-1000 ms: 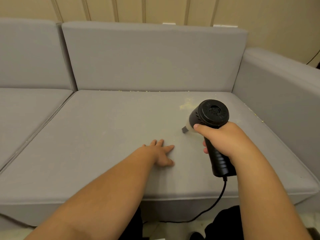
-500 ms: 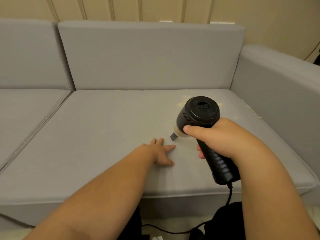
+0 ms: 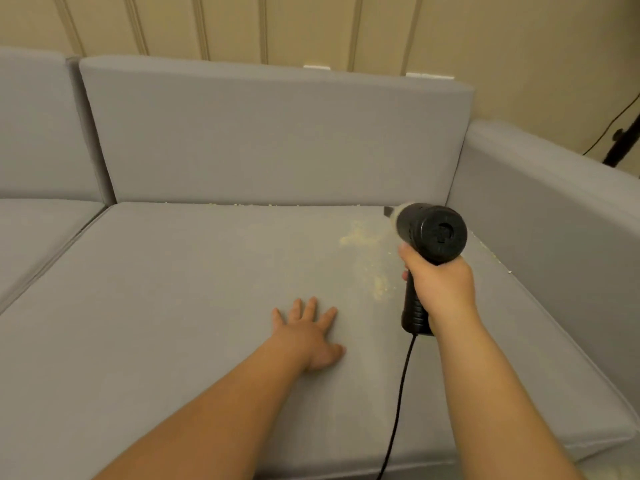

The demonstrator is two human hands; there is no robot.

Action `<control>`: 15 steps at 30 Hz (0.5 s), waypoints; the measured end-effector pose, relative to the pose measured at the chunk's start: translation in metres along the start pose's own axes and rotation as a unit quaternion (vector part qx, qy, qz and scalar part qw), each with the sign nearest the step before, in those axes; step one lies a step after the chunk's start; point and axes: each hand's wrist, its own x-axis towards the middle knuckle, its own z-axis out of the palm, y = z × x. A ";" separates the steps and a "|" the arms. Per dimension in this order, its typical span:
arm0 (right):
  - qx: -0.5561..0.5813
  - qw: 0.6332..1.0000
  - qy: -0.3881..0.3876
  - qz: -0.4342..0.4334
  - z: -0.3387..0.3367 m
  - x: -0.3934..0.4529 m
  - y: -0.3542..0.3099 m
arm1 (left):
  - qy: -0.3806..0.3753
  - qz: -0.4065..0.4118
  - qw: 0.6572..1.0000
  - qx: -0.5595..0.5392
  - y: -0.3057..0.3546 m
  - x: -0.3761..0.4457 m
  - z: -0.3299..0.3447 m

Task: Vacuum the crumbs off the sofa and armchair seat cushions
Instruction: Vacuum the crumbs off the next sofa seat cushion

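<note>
- Head view, far left: the neighbouring seat cushion [image 3: 38,230] lies beside the working cushion, with a seam between them. No crumbs can be made out on it from here.
- Your left hand [image 3: 308,336] lies flat on the seat cushion [image 3: 180,306], fingers straight and spread, holding nothing. Use it as a brace to keep the fabric taut, and place it on cleaned cloth rather than on debris.
- A thin line of crumbs [image 3: 242,204] sits in the crease where the seat meets the back cushion [image 3: 270,133]. Run the nozzle along that crease in one slow pass.
- The main crumb patch [image 3: 358,239] lies toward the rear right of the seat, with a smaller crumb trail [image 3: 379,287] nearer you. Both appear untouched; work them in overlapping strokes.
- Your right hand [image 3: 438,285] is wrapped round the handle of the handheld vacuum [image 3: 429,233]. The nozzle [image 3: 391,211] points away from you toward the rear right corner; whether it touches the fabric cannot be told.
- The power cord [image 3: 398,403] hangs from the handle over the front edge. Keep it slack and off the crumbs.
- More specks [image 3: 498,263] line the gap along the armrest [image 3: 554,216]. Angle the nozzle into that gap.
</note>
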 end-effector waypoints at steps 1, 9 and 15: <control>0.016 1.000 0.012 0.008 0.003 0.014 0.004 | 0.006 -0.002 1.000 -0.002 0.001 0.008 -0.002; 0.013 0.998 -0.001 0.059 0.040 0.096 0.031 | 0.021 -0.010 0.999 -0.024 -0.013 0.059 -0.006; 0.029 0.998 -0.013 0.051 0.061 0.123 0.045 | 0.013 -0.013 0.999 -0.032 -0.016 0.076 -0.009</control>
